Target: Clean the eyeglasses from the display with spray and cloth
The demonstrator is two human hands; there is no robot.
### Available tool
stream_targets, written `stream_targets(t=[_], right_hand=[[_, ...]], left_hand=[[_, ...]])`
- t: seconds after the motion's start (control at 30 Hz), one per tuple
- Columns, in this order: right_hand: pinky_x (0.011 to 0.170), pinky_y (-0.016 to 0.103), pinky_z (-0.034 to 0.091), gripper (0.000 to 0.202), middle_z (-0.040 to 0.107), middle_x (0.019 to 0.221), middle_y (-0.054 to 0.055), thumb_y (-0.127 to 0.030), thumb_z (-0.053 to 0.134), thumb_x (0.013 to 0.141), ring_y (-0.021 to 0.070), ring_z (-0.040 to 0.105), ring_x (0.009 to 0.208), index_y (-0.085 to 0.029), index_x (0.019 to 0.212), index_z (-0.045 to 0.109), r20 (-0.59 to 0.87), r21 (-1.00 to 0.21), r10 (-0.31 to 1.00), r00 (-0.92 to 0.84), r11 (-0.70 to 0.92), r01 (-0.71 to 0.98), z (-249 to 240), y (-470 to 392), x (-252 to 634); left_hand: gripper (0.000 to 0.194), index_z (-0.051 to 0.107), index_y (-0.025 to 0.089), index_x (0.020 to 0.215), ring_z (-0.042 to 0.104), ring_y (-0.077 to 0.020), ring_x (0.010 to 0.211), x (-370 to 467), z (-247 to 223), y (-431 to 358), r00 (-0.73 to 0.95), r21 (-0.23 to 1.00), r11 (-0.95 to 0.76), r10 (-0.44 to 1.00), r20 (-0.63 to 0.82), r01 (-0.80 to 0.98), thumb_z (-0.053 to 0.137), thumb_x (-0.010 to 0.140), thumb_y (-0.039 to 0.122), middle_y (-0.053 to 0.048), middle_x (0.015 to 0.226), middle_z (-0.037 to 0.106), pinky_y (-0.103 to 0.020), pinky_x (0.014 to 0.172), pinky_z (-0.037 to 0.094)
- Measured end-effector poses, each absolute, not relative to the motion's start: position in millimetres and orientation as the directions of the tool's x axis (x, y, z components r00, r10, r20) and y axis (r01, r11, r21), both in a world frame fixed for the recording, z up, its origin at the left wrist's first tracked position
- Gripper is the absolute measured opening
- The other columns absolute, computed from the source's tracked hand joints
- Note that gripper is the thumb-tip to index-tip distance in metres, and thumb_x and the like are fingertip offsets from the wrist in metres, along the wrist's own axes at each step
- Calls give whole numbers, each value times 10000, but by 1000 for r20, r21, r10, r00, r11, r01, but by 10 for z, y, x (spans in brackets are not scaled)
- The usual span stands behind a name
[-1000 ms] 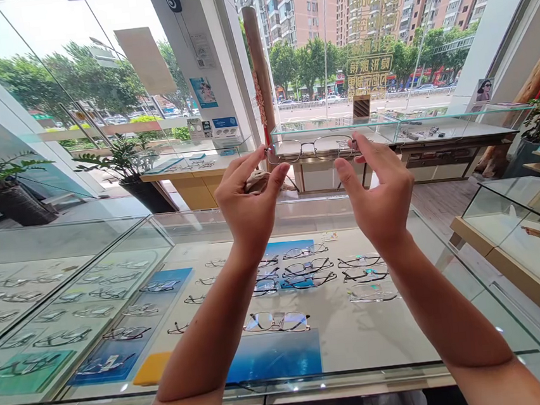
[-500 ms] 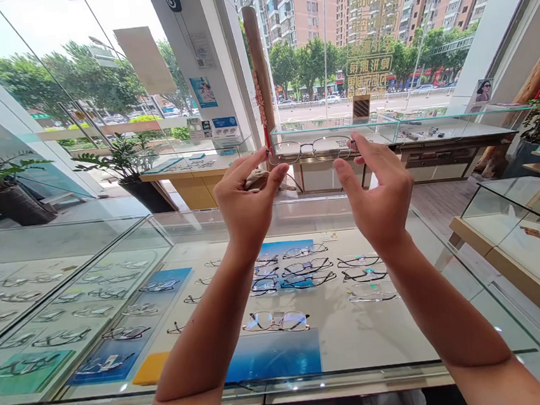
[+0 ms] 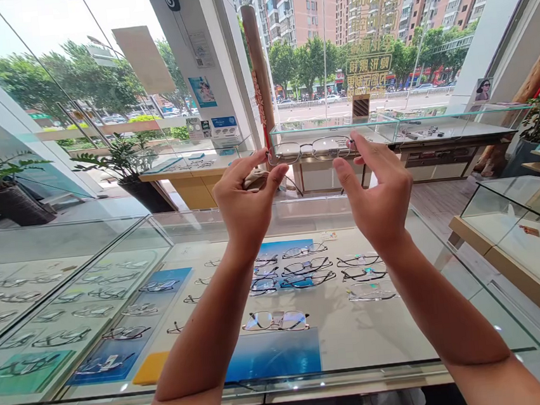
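A pair of thin-framed glasses [image 3: 307, 150] is held up in front of me, above the glass display case, its clear lenses side by side. My left hand [image 3: 247, 195] touches the left end of the frame with a fingertip, the thumb apart below it. A pale cloth-like item [image 3: 255, 178] shows behind the fingers of that hand; I cannot tell whether it is held. At the frame's right end are the fingers of my right hand [image 3: 377, 186], with the thumb lower, near the right lens.
Under the glass top of the display case [image 3: 341, 348] lie several rows of glasses and blue boards. A second case [image 3: 536, 247] stands at right. Farther back are a long counter [image 3: 339, 126], a wooden post [image 3: 258, 70] and potted plants [image 3: 122, 159].
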State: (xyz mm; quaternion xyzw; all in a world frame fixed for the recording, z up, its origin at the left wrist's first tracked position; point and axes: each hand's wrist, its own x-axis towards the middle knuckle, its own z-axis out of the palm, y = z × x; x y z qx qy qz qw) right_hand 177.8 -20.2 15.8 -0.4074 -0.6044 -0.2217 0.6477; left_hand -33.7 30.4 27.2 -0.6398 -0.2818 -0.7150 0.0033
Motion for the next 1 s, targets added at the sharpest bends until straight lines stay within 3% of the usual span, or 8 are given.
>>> stream_targets(t=[0.2,0.4,0.67,1.0], right_hand=[[1037,530,626,408,849,1276,113,-412,642,1089,294,803,1140,-229,1437,752,963,-262,210,171,563,784,140,-158,1785],[1021,527,629,407,855,1246,125,-388,664,1067,295,803,1116,-194,1411,765,953,-293,238,186,577,762,136,-143,1783],[989,546,628,423,844,1243,121,-391,639,1057,287,786,1028,-224,1428,753,932,-344,304,198,567,748,121,-110,1789],[996,536,619,423,838,1177,129,-383,621,1063,271,771,959,-194,1420,747,939,-330,287,192,583,742,107,-73,1798]], left_hand=[[298,871,329,1083,791,-211,904,-339,287,264,-197,390,-833,338,920,394,975,844,475,-61,1043,854,-346,728,627],[296,860,327,1086,774,-221,957,-331,299,214,-194,356,-823,300,934,443,985,844,440,-64,1036,831,-349,748,624],[332,849,320,1103,702,-192,824,-312,291,189,-190,294,-830,230,954,473,998,831,440,-52,998,807,-353,709,578],[343,844,326,1111,659,-192,785,-291,294,152,-191,268,-824,197,962,499,992,834,464,-49,982,800,-370,715,563]])
